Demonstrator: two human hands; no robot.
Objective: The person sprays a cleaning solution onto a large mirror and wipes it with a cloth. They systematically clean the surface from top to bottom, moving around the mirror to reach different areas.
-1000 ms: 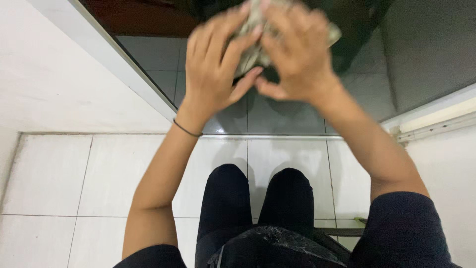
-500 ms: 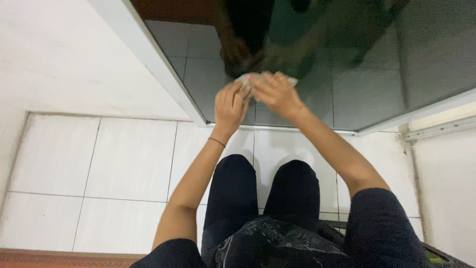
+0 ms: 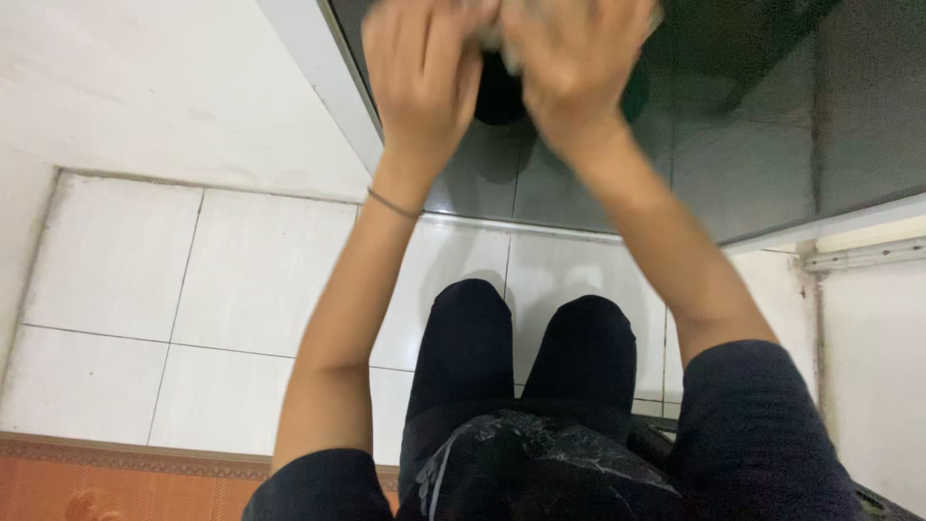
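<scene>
Two hands, left hand (image 3: 420,72) and right hand (image 3: 569,68), fingers clamped on one cloth (image 3: 492,34).

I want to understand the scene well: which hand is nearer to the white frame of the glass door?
The left. The left hand is raised beside the slanted white frame, slightly right of it. The right hand is farther right, over the dark glass; both press a crumpled cloth.

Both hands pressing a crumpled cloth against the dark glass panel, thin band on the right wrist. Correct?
Not quite: the head view shows the thin band on the left wrist. The left hand and right hand do press a crumpled cloth against the dark glass panel.
</scene>
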